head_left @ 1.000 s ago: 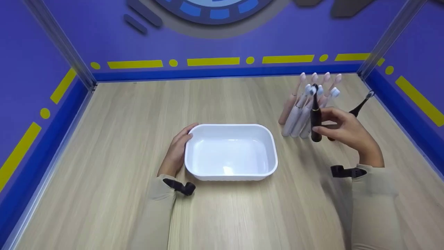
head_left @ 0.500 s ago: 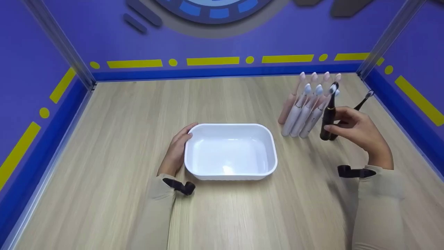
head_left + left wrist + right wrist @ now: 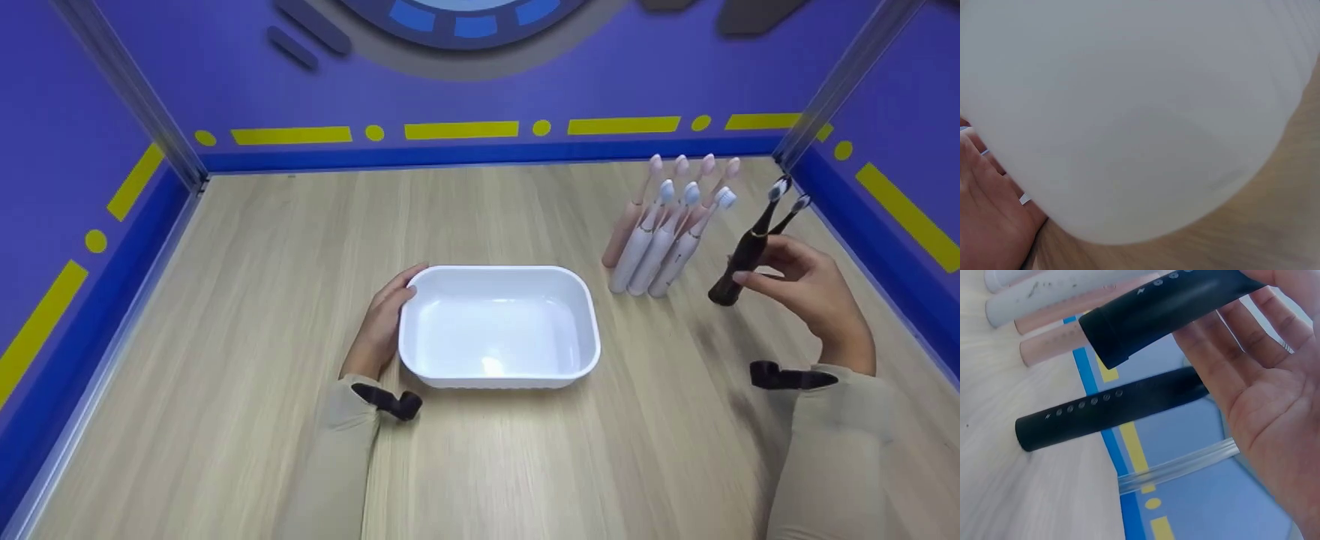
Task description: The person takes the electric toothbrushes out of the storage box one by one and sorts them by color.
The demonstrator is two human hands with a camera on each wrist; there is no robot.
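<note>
At the right of the head view the right hand (image 3: 814,289) pinches the black toothbrush (image 3: 746,251) by its lower handle – likely stiff, light, smooth plastic, best held mid-handle – while the left hand (image 3: 382,322) rests with relaxed fingers against the white tub (image 3: 592,330).

1. A tub (image 3: 499,326) sits on the worktop (image 3: 225,337), near its middle.
2. The left hand (image 3: 379,326) rests against the tub's left wall.
3. A cluster of toothbrushes (image 3: 667,225) stands right of the tub, toward the back.
4. The right hand (image 3: 814,292) holds a toothbrush (image 3: 746,251) right of that cluster, tilted, just in front of a second toothbrush (image 3: 1109,408) standing by the right wall.
</note>
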